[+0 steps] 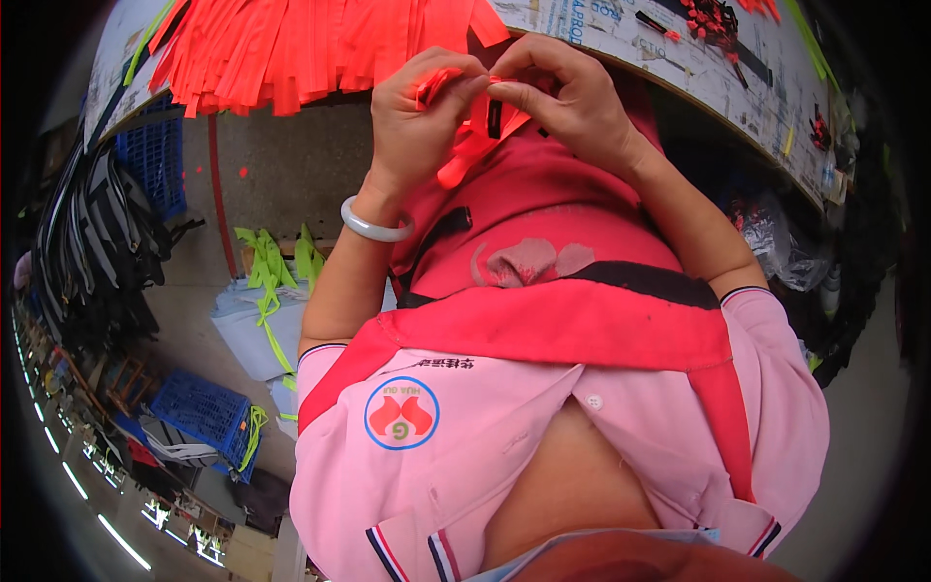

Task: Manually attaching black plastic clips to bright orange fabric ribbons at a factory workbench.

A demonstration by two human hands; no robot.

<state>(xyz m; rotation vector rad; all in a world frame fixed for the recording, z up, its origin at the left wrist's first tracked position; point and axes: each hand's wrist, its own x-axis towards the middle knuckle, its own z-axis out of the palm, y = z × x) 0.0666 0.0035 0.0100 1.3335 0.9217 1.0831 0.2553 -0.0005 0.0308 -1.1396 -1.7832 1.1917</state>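
My left hand (427, 112) is closed, thumb and fingers pinching a bright orange-red fabric strip (465, 155) that hangs below the fingers. Almost touching it, my right hand (582, 102) pinches the same strip near its upper end. A small black tab (495, 119) shows just below the two thumbs. What exactly lies between the fingertips is partly hidden. A thick row of orange-red strips (291, 53) hangs over the table edge to the left of my hands.
The worktable (621, 34) has a printed, worn covering, with small red and black scraps (713, 24) on it. Black straps (97, 233) hang at the left near a blue crate (153, 160). Lime-green strips (267, 272) lie lower left, and another blue crate (204, 412) stands farther down.
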